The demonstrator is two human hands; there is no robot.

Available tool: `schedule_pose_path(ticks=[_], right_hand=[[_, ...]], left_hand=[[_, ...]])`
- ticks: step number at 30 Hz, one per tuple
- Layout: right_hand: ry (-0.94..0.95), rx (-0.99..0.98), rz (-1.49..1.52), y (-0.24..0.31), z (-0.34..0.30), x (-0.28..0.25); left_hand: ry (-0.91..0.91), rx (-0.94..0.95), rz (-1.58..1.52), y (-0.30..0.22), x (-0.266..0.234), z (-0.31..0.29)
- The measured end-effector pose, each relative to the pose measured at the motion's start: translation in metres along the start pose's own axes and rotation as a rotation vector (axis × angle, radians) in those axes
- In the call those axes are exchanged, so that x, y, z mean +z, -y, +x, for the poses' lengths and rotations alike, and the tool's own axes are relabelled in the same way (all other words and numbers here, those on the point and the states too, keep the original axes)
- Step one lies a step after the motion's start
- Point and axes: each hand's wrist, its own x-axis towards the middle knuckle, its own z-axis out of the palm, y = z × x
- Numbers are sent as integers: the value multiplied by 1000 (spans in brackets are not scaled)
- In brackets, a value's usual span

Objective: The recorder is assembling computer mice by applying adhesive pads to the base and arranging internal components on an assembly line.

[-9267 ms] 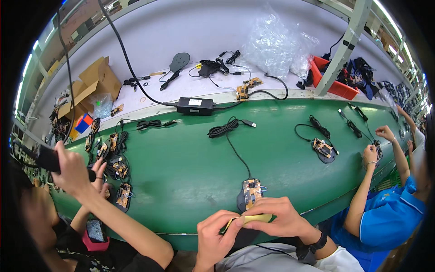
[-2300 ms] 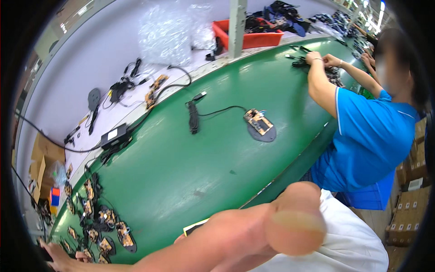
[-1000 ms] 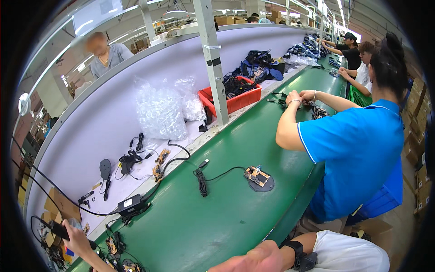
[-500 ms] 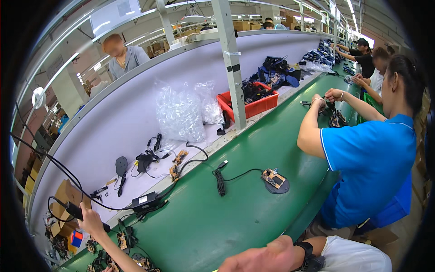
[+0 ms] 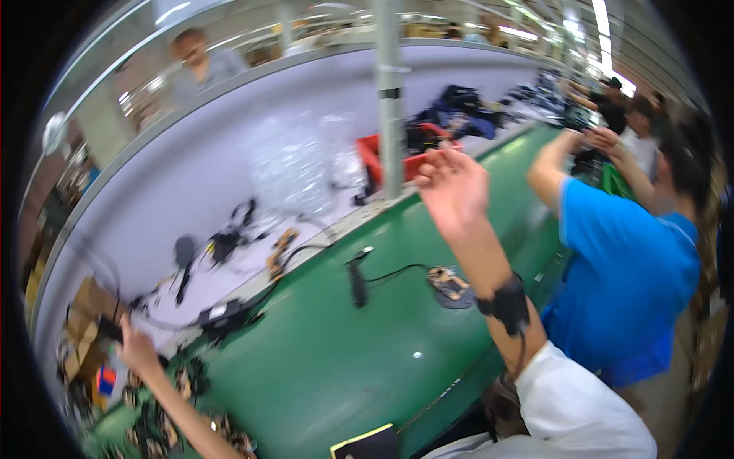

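Observation:
My right hand is raised over the green work surface, blurred, its fingers loosely curled and apart with nothing seen in them. It overlaps the red bin in the picture, without visible contact. A black strapped device sits on my right wrist, below a white sleeve. Below and left of that forearm lies an opened computer mouse, its tan circuit board bare on a dark base. Its bundled black cable lies to the left. My left hand does not show. A black, yellow-edged flat object is at the lower edge.
At lower left, another person's hand grips a black cylindrical handle near several circuit boards. A black power adapter lies by the ledge. Clear plastic bags stand behind a post. A co-worker in blue works at right.
My right hand has risen from the lower edge toward the red bin. The view has shifted and blurred. The flat yellow-edged object shows more. The co-worker in blue has shifted their arms.

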Motion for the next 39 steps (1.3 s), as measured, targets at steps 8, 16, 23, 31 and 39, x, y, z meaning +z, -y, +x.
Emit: schedule_pose_path(ticks=[8,16,23,31,39], right_hand=[[1356,555,-1082,-75,-186,-49],[1298,690,-774,-96,-216,-74],[981,444,-630,-85,-190,-73],[246,296,-521,-50,-158,-71],[291,433,-494,-78,-149,-95]], left_hand=[[231,180,416,-46,118,-186],[364,78,547,-78,112,-189],[592,-225,261,-84,112,-170],[945,-375,287,-97,99,-150],[1062,-396,233,-116,67,-158]])
